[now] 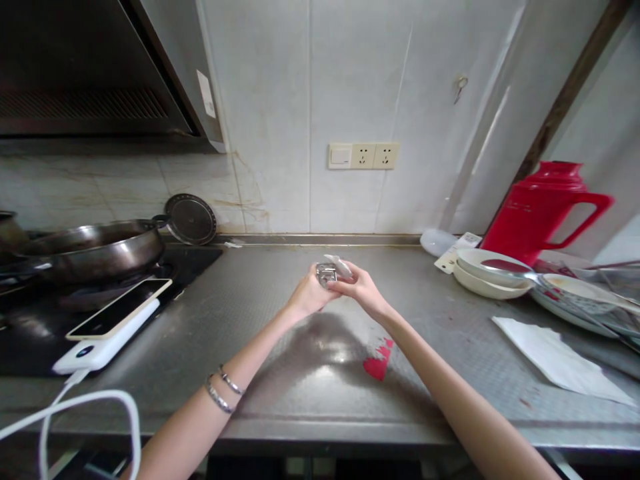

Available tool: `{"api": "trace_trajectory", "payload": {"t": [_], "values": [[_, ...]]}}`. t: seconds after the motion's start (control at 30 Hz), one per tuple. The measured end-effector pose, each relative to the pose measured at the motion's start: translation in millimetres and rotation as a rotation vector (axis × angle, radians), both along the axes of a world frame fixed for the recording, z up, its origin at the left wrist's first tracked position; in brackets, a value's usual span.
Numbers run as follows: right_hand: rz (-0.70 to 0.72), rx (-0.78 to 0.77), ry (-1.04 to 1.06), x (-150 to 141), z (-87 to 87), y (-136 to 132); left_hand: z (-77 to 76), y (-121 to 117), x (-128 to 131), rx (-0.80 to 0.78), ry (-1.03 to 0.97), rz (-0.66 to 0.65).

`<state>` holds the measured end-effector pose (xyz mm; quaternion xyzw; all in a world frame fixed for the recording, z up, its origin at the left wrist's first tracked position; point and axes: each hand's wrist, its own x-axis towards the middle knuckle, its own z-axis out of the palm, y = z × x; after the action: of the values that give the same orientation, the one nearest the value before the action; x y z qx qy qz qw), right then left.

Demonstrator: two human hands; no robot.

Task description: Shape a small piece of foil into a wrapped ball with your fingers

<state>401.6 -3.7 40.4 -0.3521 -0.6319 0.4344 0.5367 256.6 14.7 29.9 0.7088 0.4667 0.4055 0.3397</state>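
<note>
The left hand [309, 293] clamps its fingers around a small, shiny object [326, 275] above the middle of the worktop [230, 307]. The right hand [367, 292] pinches a white wad [344, 268], apparently tissue, right beside it. For good control, a firm left grip, light right-hand pressure and a low working height seem advisable.

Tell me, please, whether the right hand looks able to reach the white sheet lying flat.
Probably yes: bare counter lies between the right hand and the white sheet, though that hand is occupied.
</note>
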Motion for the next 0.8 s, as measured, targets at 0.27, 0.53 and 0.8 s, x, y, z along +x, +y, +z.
{"api": "trace_trajectory", "payload": {"t": [0.27, 0.53, 0.8], "values": [[-0.067, -0.180, 0.096, 5, 2.4, 0, 4.8, 4, -13, 0.103, -0.010, -0.184], [-0.087, -0.197, 0.119, 3, -4.7, 6, -15.4, 10, -2, 0.291, -0.045, -0.098], [-0.403, 0.136, -0.221, 16, -17.7, 21, -18.1, 10, 0, 0.329, -0.101, -0.110]]}}
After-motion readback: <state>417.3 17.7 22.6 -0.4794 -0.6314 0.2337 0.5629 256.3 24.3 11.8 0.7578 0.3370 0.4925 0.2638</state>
